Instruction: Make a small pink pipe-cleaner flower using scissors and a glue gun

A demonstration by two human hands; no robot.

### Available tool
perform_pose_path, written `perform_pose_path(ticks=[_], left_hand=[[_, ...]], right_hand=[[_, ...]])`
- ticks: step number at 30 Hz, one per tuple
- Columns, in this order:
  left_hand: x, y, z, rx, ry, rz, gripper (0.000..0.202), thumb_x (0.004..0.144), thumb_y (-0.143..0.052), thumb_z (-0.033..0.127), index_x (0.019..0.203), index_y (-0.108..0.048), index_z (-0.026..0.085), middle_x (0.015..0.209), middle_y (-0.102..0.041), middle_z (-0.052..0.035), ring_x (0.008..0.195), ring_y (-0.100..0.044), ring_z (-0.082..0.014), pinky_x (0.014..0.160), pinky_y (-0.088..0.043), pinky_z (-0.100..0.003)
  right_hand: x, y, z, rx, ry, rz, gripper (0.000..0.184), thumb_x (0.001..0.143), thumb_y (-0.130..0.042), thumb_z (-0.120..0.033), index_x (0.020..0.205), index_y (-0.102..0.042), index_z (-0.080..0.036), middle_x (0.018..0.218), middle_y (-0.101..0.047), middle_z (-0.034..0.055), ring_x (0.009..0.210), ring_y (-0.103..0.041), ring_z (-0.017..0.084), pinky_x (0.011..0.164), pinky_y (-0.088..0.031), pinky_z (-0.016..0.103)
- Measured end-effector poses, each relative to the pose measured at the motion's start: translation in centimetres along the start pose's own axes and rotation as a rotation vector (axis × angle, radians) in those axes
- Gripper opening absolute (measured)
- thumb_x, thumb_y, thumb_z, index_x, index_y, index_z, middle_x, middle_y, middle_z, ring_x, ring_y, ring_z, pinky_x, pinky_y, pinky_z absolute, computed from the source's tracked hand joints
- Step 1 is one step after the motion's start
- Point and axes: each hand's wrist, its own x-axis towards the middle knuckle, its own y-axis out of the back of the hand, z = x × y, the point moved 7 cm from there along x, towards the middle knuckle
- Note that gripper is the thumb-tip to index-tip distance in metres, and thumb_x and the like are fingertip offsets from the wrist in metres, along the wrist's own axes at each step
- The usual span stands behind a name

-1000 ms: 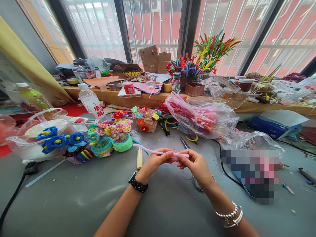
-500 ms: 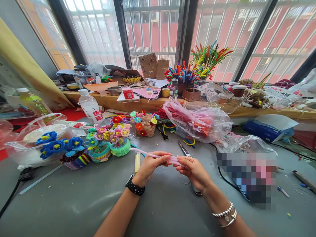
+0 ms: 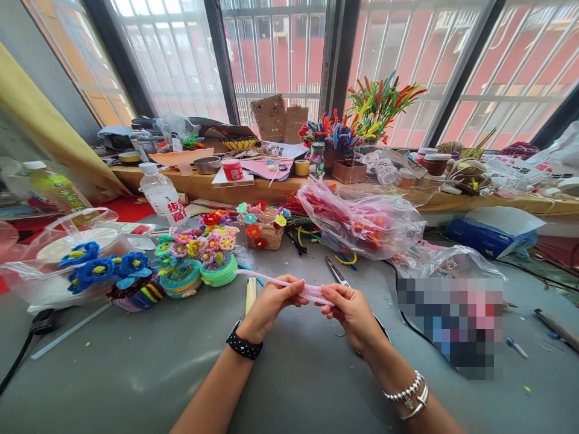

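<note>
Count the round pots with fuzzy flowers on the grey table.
3, in a row left of the left hand: a dark striped pot with blue flowers, a pastel pot in the middle, and a green pot nearest the hand. More may be hidden behind them.

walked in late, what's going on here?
A person's left hand and right hand pinch a thin bundle of pale pink fuzzy strands between them, above a gray tabletop. One strand trails past the left hand toward a mint-green coiled pot of fuzzy flowers. Silver metal scissors lie on the tabletop, partly hidden by the right hand; a cream-coloured lighter lies by the left.
</note>
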Motion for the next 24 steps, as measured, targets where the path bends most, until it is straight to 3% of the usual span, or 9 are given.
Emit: perform_pose_path(ticks=[3, 7, 11, 14, 16, 18, 20, 22, 24], left_hand=[[-0.1, -0.1, 0.8, -0.001, -0.083, -0.016, 0.027, 0.057, -0.07, 0.035, 0.057, -0.054, 0.013, 0.05, -0.057, 0.0012, 0.048, -0.053, -0.0093, 0.051, -0.04, -0.021], [0.2, 0.1, 0.7, 0.008, -0.136, 0.055, 0.026, 0.059, -0.068, 0.036, 0.059, -0.055, 0.013, 0.052, -0.055, 0.0016, 0.049, -0.05, -0.0082, 0.05, -0.037, -0.02], [0.3, -0.2, 0.1, 0.008, -0.116, 0.048, 0.032, 0.067, -0.058, 0.043, 0.074, -0.06, 0.011, 0.059, -0.056, 0.0, 0.056, -0.05, -0.0094, 0.058, -0.039, -0.022], [0.2, -0.7, 0.0, 0.14, -0.123, 0.023, 0.036, 0.072, -0.051, 0.047, 0.075, -0.06, 0.012, 0.071, -0.059, -0.0031, 0.069, -0.052, -0.0135, 0.067, -0.039, -0.025], [0.1, -0.8, 0.2, 0.213, -0.154, 0.027, 0.035, 0.073, -0.049, 0.047, 0.067, -0.057, 0.013, 0.076, -0.06, -0.004, 0.076, -0.052, -0.0151, 0.069, -0.039, -0.025], [0.0, -1.4, 0.0, 0.221, -0.134, -0.045, 0.035, 0.074, -0.046, 0.048, 0.066, -0.052, 0.014, 0.074, -0.059, -0.0041, 0.075, -0.053, -0.0157, 0.066, -0.039, -0.025], [-0.3, -2.6, -0.8, 0.222, -0.046, -0.204, 0.035, 0.076, -0.042, 0.049, 0.067, -0.047, 0.016, 0.062, -0.055, -0.0014, 0.061, -0.054, -0.0137, 0.057, -0.039, -0.025], [-0.9, -3.8, -1.8, 0.239, 0.058, -0.383, 0.034, 0.077, -0.041, 0.049, 0.066, -0.043, 0.016, 0.052, -0.046, 0.0035, 0.046, -0.047, -0.0093, 0.048, -0.034, -0.022], [-1.6, -4.7, -2.5, 0.251, 0.122, -0.511, 0.034, 0.077, -0.041, 0.048, 0.066, -0.043, 0.016, 0.051, -0.037, 0.0067, 0.04, -0.036, -0.0057, 0.044, -0.029, -0.021]], right_hand=[[-0.2, -0.3, -0.3, -0.011, 0.01, -0.059, 0.027, 0.061, -0.068, -0.038, 0.071, -0.067, -0.013, 0.063, -0.063, 0.0017, 0.048, -0.054, 0.008, 0.047, -0.043, 0.019], [-0.4, -0.5, -1.0, -0.117, 0.062, -0.057, 0.031, 0.063, -0.064, -0.04, 0.08, -0.068, -0.014, 0.071, -0.066, 0.0043, 0.057, -0.06, 0.013, 0.057, -0.048, 0.025], [-0.6, -1.5, -1.0, -0.243, 0.08, -0.127, 0.038, 0.067, -0.059, -0.045, 0.089, -0.067, -0.015, 0.078, -0.066, 0.0057, 0.068, -0.062, 0.017, 0.064, -0.049, 0.03], [-0.4, -1.5, -0.3, -0.379, 0.044, -0.174, 0.041, 0.07, -0.053, -0.049, 0.084, -0.068, -0.013, 0.075, -0.065, 0.0066, 0.066, -0.061, 0.017, 0.058, -0.047, 0.028], [-0.1, -0.6, -0.5, -0.497, 0.074, -0.097, 0.043, 0.071, -0.05, -0.051, 0.074, -0.066, -0.011, 0.067, -0.063, 0.0062, 0.056, -0.057, 0.015, 0.05, -0.043, 0.025], [0.0, 0.6, -1.6, -0.572, 0.189, 0.053, 0.04, 0.071, -0.051, -0.05, 0.072, -0.063, -0.012, 0.064, -0.06, 0.0042, 0.052, -0.052, 0.012, 0.049, -0.038, 0.024], [-0.1, 0.9, -2.5, -0.586, 0.286, 0.119, 0.034, 0.071, -0.054, -0.046, 0.08, -0.061, -0.014, 0.066, -0.059, 0.0023, 0.057, -0.049, 0.011, 0.053, -0.037, 0.023], [0.0, 0.3, -2.5, -0.555, 0.278, 0.034, 0.032, 0.072, -0.055, -0.042, 0.087, -0.061, -0.015, 0.069, -0.058, 0.0012, 0.06, -0.049, 0.012, 0.055, -0.036, 0.022], [0.0, -0.6, -2.0, -0.504, 0.228, -0.089, 0.027, 0.073, -0.054, -0.041, 0.081, -0.062, -0.016, 0.064, -0.056, -0.0006, 0.056, -0.048, 0.01, 0.053, -0.035, 0.022]])
